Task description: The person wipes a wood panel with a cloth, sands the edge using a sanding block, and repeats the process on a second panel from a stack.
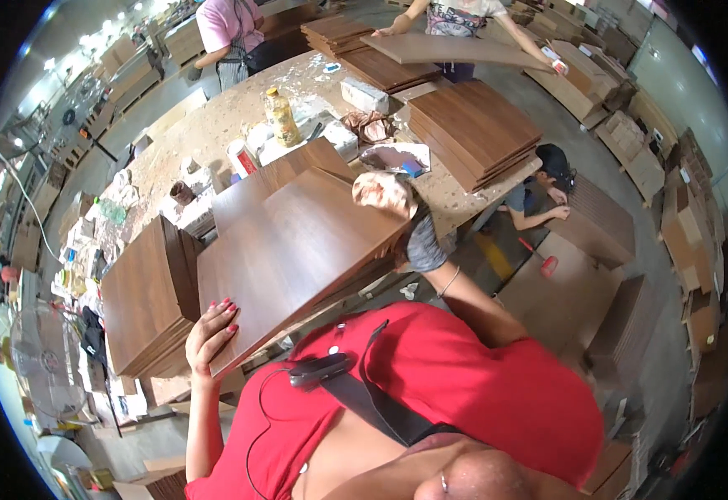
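A dark brown wood-grain panel [297,242] lies tilted in front of me, over another brown board [276,171]. My left hand [211,333] grips its near left edge, fingertips on the top face and the thumb hidden. At the panel's far right corner is my right hand [421,237], in a grey glove. It presses what looks like a crumpled, stained cream cloth [383,194] against the surface; its fingers are mostly hidden.
Left of the panel stands a stack of brown boards [143,300]; another stack [472,129] is at the back right. A yellow bottle [281,117] and a brown rag [370,127] sit on the worktable [214,117]. Co-workers stand across it; one person [547,187] crouches at right.
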A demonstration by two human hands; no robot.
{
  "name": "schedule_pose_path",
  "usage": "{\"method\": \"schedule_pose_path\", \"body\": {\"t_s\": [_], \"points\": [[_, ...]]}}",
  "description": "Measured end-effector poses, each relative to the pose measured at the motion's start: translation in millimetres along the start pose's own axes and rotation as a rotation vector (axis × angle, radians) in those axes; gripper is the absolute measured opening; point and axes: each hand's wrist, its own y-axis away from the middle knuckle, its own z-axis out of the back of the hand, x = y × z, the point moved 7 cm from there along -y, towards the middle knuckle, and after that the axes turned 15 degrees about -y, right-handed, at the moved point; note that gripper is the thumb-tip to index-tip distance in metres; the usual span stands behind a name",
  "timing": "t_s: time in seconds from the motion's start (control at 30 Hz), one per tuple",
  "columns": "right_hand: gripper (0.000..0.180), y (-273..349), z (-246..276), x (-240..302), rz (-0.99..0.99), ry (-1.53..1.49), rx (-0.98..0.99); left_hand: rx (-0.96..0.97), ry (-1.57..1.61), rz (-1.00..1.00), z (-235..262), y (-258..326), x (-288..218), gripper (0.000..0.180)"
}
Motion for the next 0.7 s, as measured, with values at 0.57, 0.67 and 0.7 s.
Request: {"method": "schedule_pose_path", "body": {"t_s": [0.57, 0.67, 0.7], "points": [[0.039, -56.7, 186.2, 23.4, -0.218, -0.301, 0.137, 0.399, -0.495, 0.747, -68.4, 72.8, -38.0, 0.081], [0.058, -40.9, 310.0, -2.7, -0.344, -0.461, -0.040, 0.226, -0.640, 0.636, -40.7, 29.4, -48.9, 0.082], [0.059, -33.1, 360.3, -15.6, -0.395, -0.404, -0.149, 0.142, -0.672, 0.674, -35.6, 10.0, -50.6, 0.077]]}}
